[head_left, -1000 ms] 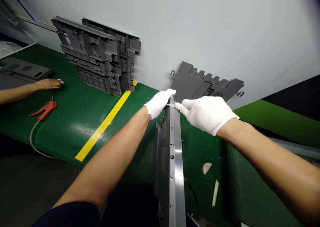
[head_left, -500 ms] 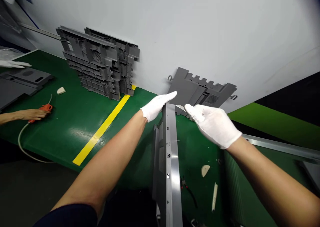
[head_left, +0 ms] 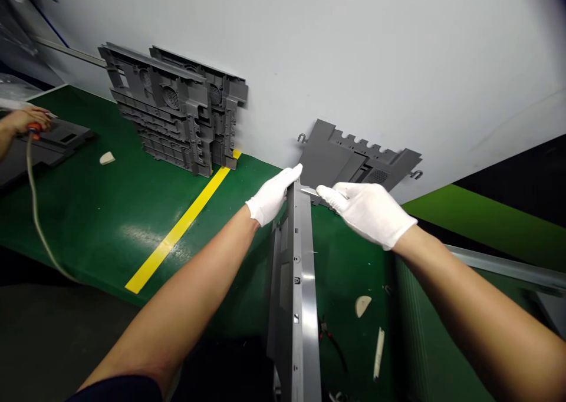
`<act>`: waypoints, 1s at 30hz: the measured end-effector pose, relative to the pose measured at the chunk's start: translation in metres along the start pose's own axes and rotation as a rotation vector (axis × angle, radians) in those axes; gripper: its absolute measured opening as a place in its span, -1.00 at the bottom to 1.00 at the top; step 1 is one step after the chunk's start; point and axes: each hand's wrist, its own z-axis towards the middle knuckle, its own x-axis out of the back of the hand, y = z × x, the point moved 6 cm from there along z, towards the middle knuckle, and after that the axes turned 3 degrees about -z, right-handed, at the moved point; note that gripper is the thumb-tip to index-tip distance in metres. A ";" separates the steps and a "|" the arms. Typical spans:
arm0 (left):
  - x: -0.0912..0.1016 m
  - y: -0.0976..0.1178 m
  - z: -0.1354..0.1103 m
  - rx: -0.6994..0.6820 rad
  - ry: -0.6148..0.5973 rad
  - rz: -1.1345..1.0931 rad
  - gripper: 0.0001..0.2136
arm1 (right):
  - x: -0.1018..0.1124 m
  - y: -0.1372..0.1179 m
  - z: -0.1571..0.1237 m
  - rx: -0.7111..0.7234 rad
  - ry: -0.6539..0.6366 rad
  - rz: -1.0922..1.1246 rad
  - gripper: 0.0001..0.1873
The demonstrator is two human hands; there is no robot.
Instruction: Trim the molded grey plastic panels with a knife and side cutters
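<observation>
Glossy green surface (head_left: pixel 101 225) meets a smooth pale wall (head_left: pixel 354 48) behind the work. Both hands wear white knit gloves: the left hand (head_left: pixel 275 194) grasps the far end of a gray panel (head_left: pixel 305 272), and the right hand (head_left: pixel 369 210) pinches a thin metal blade (head_left: pixel 311 192) at that end's top edge. Standing on its side, the panel has its long axis running from the wearer towards the wall; its narrow upper edge is dotted with small slots beside a shiny, smooth face. Beyond the panel, a flat plate with a toothed edge (head_left: pixel 340 154) leans on the wall. Right of the panel lie pliers (head_left: pixel 325 326), an off-white half-round piece (head_left: pixel 363 306) and a slim strip (head_left: pixel 379 353). Left of it run yellow tape (head_left: pixel 177 231), then ribbed molded panels with round grilles (head_left: pixel 177 113); farther left, a co-worker's hand (head_left: pixel 30 121) grips an orange-red air gun (head_left: pixel 34 131).
</observation>
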 end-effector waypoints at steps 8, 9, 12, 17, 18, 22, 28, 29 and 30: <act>-0.004 0.000 0.005 0.053 -0.040 0.034 -0.69 | -0.001 -0.010 0.019 0.002 -0.058 -0.278 -0.30; -0.004 0.000 0.005 0.052 -0.044 0.031 -0.68 | 0.000 -0.010 0.020 0.006 -0.059 -0.294 -0.30; -0.006 0.000 0.005 0.036 -0.052 0.025 -0.68 | 0.001 -0.010 0.019 0.005 -0.065 -0.339 -0.29; -0.005 0.005 0.003 0.001 0.006 0.082 -0.70 | -0.001 -0.010 0.013 0.023 -0.089 -0.382 -0.28; -0.004 0.006 0.002 -0.006 0.033 0.108 -0.71 | -0.001 -0.011 0.011 0.036 -0.082 -0.389 -0.28; 0.000 0.004 0.005 -0.011 0.046 0.144 -0.72 | -0.002 -0.011 0.006 0.041 -0.091 -0.331 -0.30; -0.004 0.001 0.001 -0.025 -0.021 0.286 -0.68 | 0.000 0.000 -0.018 0.037 -0.098 0.314 -0.37; -0.005 0.010 -0.007 -0.087 0.007 0.390 -0.65 | -0.002 0.008 -0.029 0.004 -0.065 0.399 -0.38; -0.008 0.024 -0.019 -0.182 0.022 0.526 -0.64 | -0.007 0.019 -0.042 -0.037 -0.020 0.466 -0.39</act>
